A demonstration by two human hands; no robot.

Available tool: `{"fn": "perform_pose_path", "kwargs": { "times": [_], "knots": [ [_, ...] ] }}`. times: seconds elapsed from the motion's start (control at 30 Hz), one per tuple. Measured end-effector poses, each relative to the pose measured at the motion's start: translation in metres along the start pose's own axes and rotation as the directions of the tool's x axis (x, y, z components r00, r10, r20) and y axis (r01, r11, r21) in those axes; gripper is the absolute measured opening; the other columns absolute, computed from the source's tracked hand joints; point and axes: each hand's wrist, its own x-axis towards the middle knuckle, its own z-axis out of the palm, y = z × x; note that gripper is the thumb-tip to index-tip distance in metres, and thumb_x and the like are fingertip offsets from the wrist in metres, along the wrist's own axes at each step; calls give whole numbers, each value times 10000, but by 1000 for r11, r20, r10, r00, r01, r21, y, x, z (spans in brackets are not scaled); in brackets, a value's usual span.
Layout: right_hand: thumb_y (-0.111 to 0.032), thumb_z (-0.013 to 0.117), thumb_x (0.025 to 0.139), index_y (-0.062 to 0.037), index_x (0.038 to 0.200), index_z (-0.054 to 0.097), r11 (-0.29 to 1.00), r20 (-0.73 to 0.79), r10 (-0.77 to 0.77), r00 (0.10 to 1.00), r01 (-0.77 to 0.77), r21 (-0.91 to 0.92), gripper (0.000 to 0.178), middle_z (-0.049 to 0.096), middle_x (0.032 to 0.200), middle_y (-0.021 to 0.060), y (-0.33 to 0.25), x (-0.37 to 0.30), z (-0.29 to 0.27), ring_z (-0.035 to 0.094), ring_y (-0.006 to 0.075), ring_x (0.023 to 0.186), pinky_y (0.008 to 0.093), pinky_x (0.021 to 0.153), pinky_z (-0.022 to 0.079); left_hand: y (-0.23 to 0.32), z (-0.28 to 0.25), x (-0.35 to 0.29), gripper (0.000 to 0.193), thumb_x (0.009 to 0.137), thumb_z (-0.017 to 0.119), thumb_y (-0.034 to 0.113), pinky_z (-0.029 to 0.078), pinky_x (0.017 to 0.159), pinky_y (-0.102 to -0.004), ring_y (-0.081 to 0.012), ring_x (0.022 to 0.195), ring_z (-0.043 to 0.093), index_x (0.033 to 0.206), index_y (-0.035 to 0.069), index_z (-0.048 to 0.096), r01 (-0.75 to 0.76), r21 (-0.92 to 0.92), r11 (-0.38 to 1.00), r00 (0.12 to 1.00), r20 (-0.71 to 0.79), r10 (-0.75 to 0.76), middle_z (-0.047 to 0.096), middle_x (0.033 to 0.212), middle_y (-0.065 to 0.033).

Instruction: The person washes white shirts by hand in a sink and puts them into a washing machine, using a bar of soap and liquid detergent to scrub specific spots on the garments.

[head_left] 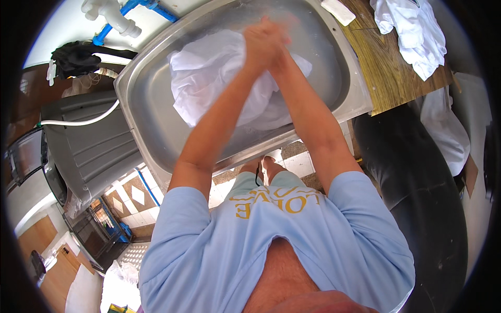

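Both hands meet over the far side of a metal sink basin [151, 130]. My left hand [257, 46] lies against my right hand [277, 39], and motion smears the fingers of both. Whether anything is between the palms is hidden. A crumpled white cloth [203, 73] lies wet in the basin, under and beside my wrists. It spreads mostly to the left of my hands, with a smaller part showing to the right of my right wrist. Shallow water covers part of the basin floor.
A wood-patterned board [383, 68] adjoins the basin on the right, bearing another white cloth [417, 36] and a small white object [339, 11]. White and blue pipes [117, 21] run behind. A grey plastic appliance [88, 141] stands left, a black padded seat [417, 208] right.
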Motion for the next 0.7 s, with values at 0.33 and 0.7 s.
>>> {"fn": "perform_pose_path", "kwargs": {
  "times": [0.33, 0.7],
  "knots": [
    [-338, 440, 957, -124, 889, 567, 994, 376, -25, 926, -19, 112, 258, 586, 849, 6, 4, -2, -11, 564, 150, 814, 293, 758, 471, -30, -18, 22, 384, 797, 672, 164, 346, 428, -294, -95, 421, 359, 502, -9, 498, -361, 492, 792, 930, 129, 344, 421, 426, -65],
    [-473, 547, 904, -76, 827, 554, 951, -58, -43, 997, 23, -310, 405, 561, 773, 17, -43, -31, 34, 555, 157, 753, 327, 709, 465, 5, -108, 20, 378, 796, 731, 347, 271, 403, -249, -52, 454, 393, 565, 106, 555, 460, -3, 888, 873, -183, -453, 484, 529, 56]
  ]
}}
